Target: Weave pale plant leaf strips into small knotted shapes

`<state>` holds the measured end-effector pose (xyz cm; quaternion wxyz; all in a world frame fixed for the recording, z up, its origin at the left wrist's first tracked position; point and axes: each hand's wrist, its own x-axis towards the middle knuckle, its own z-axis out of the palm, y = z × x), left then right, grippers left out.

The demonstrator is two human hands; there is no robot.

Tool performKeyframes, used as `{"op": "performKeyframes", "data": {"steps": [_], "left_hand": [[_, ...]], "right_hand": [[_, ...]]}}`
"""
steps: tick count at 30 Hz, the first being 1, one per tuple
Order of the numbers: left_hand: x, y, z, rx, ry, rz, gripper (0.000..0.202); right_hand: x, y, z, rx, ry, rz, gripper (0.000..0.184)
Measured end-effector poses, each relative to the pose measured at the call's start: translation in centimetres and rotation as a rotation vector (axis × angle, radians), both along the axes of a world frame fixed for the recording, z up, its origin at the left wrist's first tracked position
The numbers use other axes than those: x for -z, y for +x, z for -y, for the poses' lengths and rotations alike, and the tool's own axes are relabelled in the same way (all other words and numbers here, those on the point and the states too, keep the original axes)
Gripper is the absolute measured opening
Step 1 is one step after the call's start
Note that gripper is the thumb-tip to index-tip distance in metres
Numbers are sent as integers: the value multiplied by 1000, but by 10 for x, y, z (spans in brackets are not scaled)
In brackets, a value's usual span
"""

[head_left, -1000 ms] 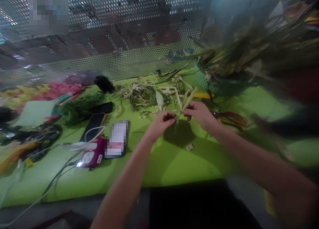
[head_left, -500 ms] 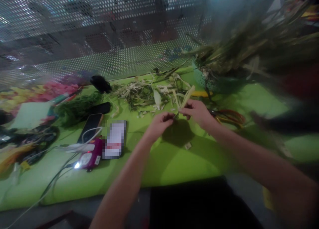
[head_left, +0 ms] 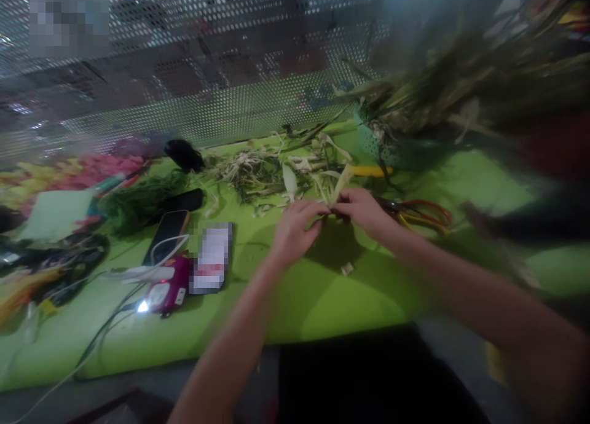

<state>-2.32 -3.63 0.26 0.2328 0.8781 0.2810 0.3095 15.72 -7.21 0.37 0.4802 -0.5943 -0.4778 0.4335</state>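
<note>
My left hand [head_left: 297, 227] and my right hand [head_left: 362, 210] meet above the green table [head_left: 322, 295], fingers pinched together on a pale yellow-green leaf strip [head_left: 340, 185] that sticks up and away between them. Just behind lies a heap of trimmed leaves and stems [head_left: 267, 169]. A small scrap [head_left: 346, 268] lies on the table below my hands.
Scissors with orange handles [head_left: 421, 214] lie right of my hands, a yellow-handled tool [head_left: 371, 171] behind. A teal pot with a leafy plant [head_left: 405, 147] stands at the back right. Two phones [head_left: 168, 230], a magenta device with cables [head_left: 168, 289] and flowers [head_left: 106, 166] fill the left. Perforated metal panel [head_left: 207, 74] behind.
My hands have come closer together and moved slightly away from me; the leaf strip now leans lower between the fingers.
</note>
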Motion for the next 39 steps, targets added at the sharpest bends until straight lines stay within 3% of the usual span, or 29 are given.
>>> {"op": "performKeyframes", "data": {"steps": [7,14,18,20,25,29,33,36,39], "left_hand": [[0,-1,1,38,131,-159,25],[-2,0,4,36,58,-120,17],[2,1,2,23,-146,16,8],[7,2,1,11,-322,148,4],[16,5,-1,30,-771,412,15],[16,6,-2,26,-877,499,18],[19,7,-5,-43,-807,455,15],[22,7,-8,-81,-761,389,11],[24,7,-9,-103,-731,336,9]], "right_hand": [[-2,-3,0,-24,-86,0,14],[-4,-2,0,-65,-109,17,13],[-5,-2,1,-94,-134,23,7],[-4,-2,1,-101,-150,20,2],[2,-2,-1,-136,-136,18,5],[2,4,-3,-263,-151,32,7],[-10,12,-2,-434,-104,347,18],[-19,15,2,-376,-20,688,13],[-25,13,6,-298,43,827,9]]}}
